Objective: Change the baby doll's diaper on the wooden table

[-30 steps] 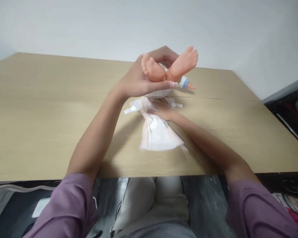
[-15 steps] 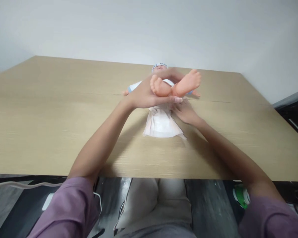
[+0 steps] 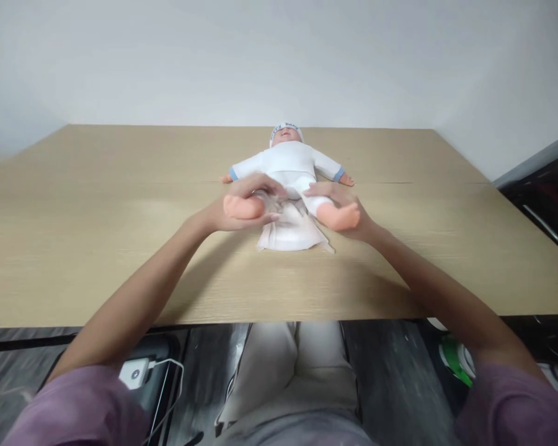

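Note:
A baby doll (image 3: pixel 288 158) in a white top with blue cuffs lies on its back, head away from me, its legs spread apart toward me. My left hand (image 3: pixel 216 214) curls round the doll's left-side leg, and the bare foot (image 3: pixel 244 207) rests against the palm. Round the other leg, beside its foot (image 3: pixel 339 215), my right hand (image 3: pixel 356 217) is closed, fingers over the white-covered thigh. Between the legs a white diaper (image 3: pixel 292 234) lies spread out, its near end flaring toward me and its far part under the doll.
The doll lies on a wide wooden table (image 3: pixel 97 260) with a seam across it. A pale wall (image 3: pixel 279 62) stands behind. Below the front edge are a white device with a cable (image 3: pixel 134 373) at left and a green-and-white item (image 3: pixel 456 359) at right.
The doll's legs, raised and held together by my left hand, are now lowered and parted. My right hand has moved from beside the diaper to the right-side leg.

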Available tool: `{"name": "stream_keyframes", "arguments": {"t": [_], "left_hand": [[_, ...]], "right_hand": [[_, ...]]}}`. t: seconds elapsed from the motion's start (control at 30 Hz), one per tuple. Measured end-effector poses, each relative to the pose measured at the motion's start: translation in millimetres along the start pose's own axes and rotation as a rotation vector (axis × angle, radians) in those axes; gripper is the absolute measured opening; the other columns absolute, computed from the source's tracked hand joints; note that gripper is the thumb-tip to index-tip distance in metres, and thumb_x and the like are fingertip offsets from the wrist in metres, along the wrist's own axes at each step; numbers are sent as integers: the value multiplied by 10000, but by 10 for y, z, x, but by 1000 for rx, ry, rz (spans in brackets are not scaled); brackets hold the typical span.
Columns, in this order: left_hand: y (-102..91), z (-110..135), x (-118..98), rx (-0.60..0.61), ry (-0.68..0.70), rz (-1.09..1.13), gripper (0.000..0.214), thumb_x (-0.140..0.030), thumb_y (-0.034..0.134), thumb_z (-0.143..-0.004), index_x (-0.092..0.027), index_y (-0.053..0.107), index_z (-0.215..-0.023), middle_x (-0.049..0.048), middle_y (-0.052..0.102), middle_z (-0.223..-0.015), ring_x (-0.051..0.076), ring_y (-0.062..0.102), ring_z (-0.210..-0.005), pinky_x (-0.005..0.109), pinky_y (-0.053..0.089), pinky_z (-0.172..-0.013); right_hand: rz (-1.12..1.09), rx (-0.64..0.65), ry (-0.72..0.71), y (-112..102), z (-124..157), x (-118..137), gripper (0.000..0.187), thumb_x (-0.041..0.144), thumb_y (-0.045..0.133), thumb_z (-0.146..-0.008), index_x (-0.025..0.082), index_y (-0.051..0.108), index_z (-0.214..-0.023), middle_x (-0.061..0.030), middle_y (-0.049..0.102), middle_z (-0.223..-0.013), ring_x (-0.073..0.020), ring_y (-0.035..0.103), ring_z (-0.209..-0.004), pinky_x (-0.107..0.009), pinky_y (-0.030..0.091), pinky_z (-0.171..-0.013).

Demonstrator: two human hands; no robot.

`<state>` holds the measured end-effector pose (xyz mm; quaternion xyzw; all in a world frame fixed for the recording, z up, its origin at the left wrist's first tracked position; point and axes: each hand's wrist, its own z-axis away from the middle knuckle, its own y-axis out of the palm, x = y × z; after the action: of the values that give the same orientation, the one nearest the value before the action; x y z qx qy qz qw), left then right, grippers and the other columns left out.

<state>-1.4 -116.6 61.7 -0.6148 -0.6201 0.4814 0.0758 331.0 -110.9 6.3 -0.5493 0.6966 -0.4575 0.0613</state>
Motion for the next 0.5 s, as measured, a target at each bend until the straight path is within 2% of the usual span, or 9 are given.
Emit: {"name": "stream_keyframes", "arguments": {"t": [0.1,0.2,0.33,0.4,0.5], "left_hand": [[-23,281,114,66,-6,-148,404,-516,820,-972,-230,733,-1244,108,801,-1202,299,742,-1133,495,607,-1047],[69,506,207,121,-42,-138,294,-398,756,-1018,-238,735,-1264,128,798,-1283,314,735,-1241,543,590,-1117],[181,660,311,171,-60,-32,376,-267,760,-987,-285,732,-1362,130,788,-1386,312,713,-1361,574,564,-1199],[191,683,338,184,-64,-1,457,-252,803,-952,-308,727,-1399,121,783,-1417,318,705,-1392,577,566,-1215],[172,686,323,202,-77,5,512,-197,760,-968,-312,703,-1464,124,761,-1467,321,677,-1447,581,556,-1242]], "right_hand": [[44,58,-152,-26,221,-187,347,333,513,-1126,307,762,-1366,-48,770,-1470,-323,654,-1498,-574,547,-1256],[166,104,-246,18,395,-332,378,237,470,-1117,310,782,-1318,-56,750,-1508,-324,634,-1522,-547,560,-1196],[263,175,-226,48,456,-341,411,151,477,-1086,312,771,-1323,-59,729,-1545,-314,611,-1547,-527,544,-1198],[270,192,-196,42,447,-311,426,123,496,-1064,319,768,-1327,-53,726,-1550,-311,605,-1554,-526,545,-1204],[261,206,-206,33,435,-290,462,103,519,-1013,321,758,-1343,-49,712,-1564,-313,601,-1558,-527,555,-1206]]}}
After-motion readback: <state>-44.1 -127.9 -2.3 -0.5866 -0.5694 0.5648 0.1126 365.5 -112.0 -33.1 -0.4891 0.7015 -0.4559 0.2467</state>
